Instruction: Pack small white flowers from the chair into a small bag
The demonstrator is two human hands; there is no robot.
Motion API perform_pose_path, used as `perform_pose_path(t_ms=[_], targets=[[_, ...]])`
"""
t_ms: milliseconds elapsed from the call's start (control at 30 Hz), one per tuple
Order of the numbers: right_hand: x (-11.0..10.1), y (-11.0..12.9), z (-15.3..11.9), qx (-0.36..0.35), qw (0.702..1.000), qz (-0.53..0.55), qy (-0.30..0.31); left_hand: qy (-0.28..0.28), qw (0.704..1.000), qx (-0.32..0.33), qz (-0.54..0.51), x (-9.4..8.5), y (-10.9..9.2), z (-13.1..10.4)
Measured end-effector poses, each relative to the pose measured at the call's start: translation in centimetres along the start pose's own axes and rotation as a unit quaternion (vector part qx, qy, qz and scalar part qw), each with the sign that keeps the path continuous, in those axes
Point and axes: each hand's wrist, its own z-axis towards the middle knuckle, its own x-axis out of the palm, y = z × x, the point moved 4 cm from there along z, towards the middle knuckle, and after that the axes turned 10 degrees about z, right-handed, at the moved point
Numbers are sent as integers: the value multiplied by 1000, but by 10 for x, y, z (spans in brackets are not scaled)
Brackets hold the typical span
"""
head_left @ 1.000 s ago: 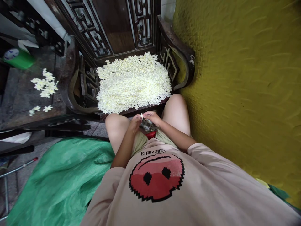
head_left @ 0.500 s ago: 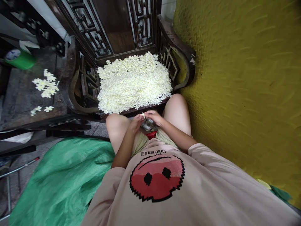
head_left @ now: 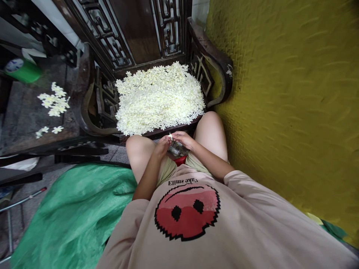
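Observation:
Between my knees, both hands meet over my lap. A small white flower shows at the fingertips where they come together. My left hand is closed, its fingers pinching at the flower. From the other side my right hand reaches in, thumb and fingers pressed together on the same flower; its exact grip is too small to make out. Just beyond my hands, a thick heap of white flowers covers the seat of a dark carved wooden chair.
A dark wooden side table at the left bears loose white flowers and a green roll. Green plastic sheeting lies at my left. A yellow textured surface rises close on the right. Something red shows under me.
Almost nothing differs. My hands stay together at the small flower, and the view has shifted very slightly.

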Motion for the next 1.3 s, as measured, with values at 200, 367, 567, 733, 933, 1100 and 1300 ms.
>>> perform_pose_path(t_ms=[200, 367, 567, 733, 933, 1100, 1300], targets=[[1, -1, 0, 3, 1000, 14, 3, 2, 1000, -3, -4, 2, -3, -3], [-1, -2, 2, -12, 1000, -8, -2, -12, 999, 26, 19, -1, -6, -1], [1, 4, 0, -43, 997, -66, -5, -129, 956, 170, 201, -12, -14, -5], [0, 3, 2, -56, 994, -91, 2, -190, 857, 288, 383, -5, -27, -22], [-1, 3, 3, -61, 994, -89, 9, -221, 813, 324, 430, -2, -31, -27], [-2, 2, 4, -63, 994, -92, 12, -237, 804, 332, 433, -2, -30, -27], [-3, 0, 4, -63, 993, -98, 13, -239, 803, 324, 438, -4, -30, -27]])
